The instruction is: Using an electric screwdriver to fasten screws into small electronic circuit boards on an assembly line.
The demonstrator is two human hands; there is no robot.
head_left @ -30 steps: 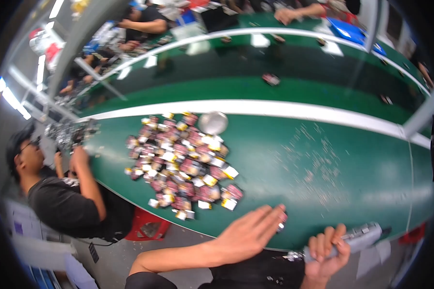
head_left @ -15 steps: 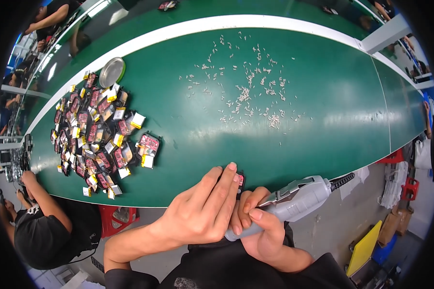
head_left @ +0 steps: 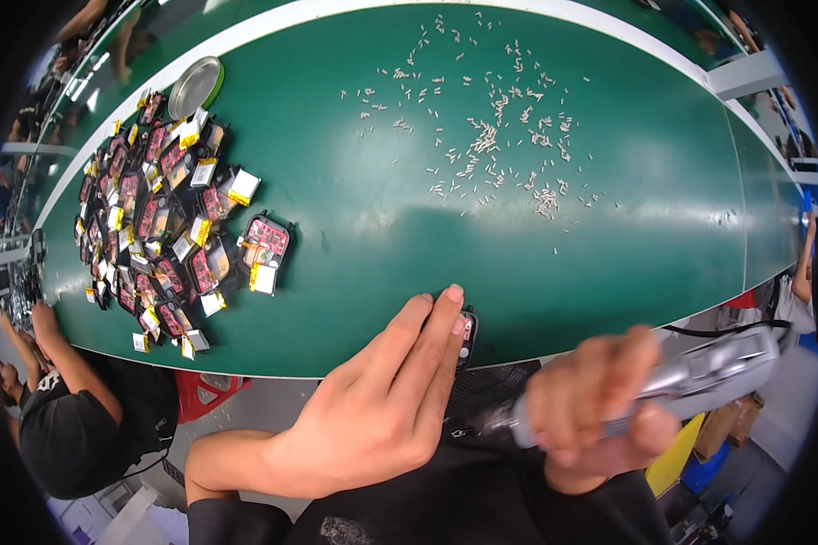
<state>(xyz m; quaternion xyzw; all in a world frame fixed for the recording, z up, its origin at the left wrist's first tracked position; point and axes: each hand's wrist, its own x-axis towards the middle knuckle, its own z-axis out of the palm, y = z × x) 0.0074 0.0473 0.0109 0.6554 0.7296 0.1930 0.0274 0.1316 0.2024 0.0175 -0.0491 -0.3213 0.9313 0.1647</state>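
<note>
A small black case with electronics inside (head_left: 466,338) lies at the near table edge. Over its left side rest the straight, outstretched fingers of my left hand (head_left: 373,400); its thumb is hidden beneath. My right hand (head_left: 595,391), smeared by motion, is wrapped round a grey electric screwdriver (head_left: 700,381). The screwdriver points left, its blurred tip off the table's near side and apart from the case. At the left is a pile of open black cases (head_left: 159,209) with red circuit boards and silver-and-yellow battery packs. One such case (head_left: 266,245) lies just right of the pile.
Small metallic pins or screws (head_left: 491,136) are scattered over the far middle of the green table (head_left: 354,236). A round metal tin lid (head_left: 195,88) lies behind the pile. Another person (head_left: 91,418) sits at the left beside a red stool (head_left: 204,392). A black cable trails from the screwdriver.
My right hand has swung right with the screwdriver, away from the case. My left hand stays at the case. The view has shifted, so the table's contents appear higher.
</note>
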